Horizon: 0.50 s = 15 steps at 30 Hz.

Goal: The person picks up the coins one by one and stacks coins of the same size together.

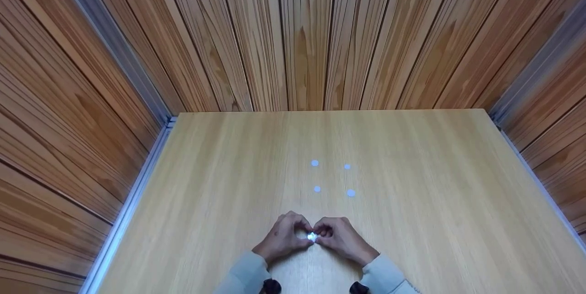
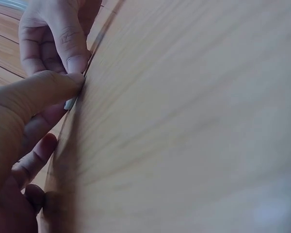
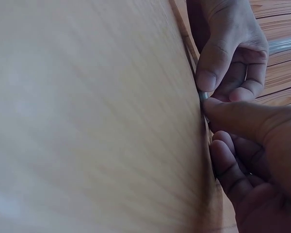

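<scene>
Low in the head view, a small bright, shiny piece [image 1: 311, 236] sits between the two hands, close over the tabletop. The left hand [image 1: 283, 238] pinches it from the left with thumb and fingertips. From the other side the right hand [image 1: 341, 238] pinches it too, with its other fingers curled in. Both thumbs nearly meet in the wrist views. Only a pale sliver of the piece [image 2: 69, 103] shows beneath the left thumb, and a greyish edge of the piece [image 3: 202, 95] between the thumbs in the right wrist view. Fingers hide most of it; I cannot tell its kind.
Beyond the hands, several pale round spots [image 1: 351, 193] mark the wooden tabletop [image 1: 219, 170] in a rough square. Wood-plank walls [image 1: 302, 37] rise behind and at both sides. A metal rail [image 1: 126, 207] runs along the table's left edge. Light sleeves [image 1: 245, 272] cover the forearms.
</scene>
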Each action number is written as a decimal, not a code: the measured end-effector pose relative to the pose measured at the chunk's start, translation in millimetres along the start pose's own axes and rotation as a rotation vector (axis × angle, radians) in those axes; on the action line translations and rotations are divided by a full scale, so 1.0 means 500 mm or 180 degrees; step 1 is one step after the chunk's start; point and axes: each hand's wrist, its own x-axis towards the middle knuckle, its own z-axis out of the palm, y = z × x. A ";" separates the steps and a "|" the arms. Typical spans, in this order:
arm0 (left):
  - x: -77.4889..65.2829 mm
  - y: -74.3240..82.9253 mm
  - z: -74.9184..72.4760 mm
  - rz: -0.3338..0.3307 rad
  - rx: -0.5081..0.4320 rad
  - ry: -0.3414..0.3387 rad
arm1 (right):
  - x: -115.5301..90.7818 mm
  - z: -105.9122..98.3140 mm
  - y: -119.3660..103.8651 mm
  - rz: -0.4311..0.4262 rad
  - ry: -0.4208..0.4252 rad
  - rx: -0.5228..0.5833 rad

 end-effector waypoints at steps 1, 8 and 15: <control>0.000 0.001 0.000 0.0007 0.0000 -0.0003 | 0.000 0.000 -0.001 0.0002 0.0002 0.0008; 0.005 0.003 -0.001 -0.0057 -0.0042 -0.0013 | 0.000 0.001 -0.006 -0.0059 0.0081 -0.0023; 0.001 0.000 0.000 -0.0024 -0.0083 0.0038 | 0.002 0.001 -0.005 -0.0036 0.0041 -0.0017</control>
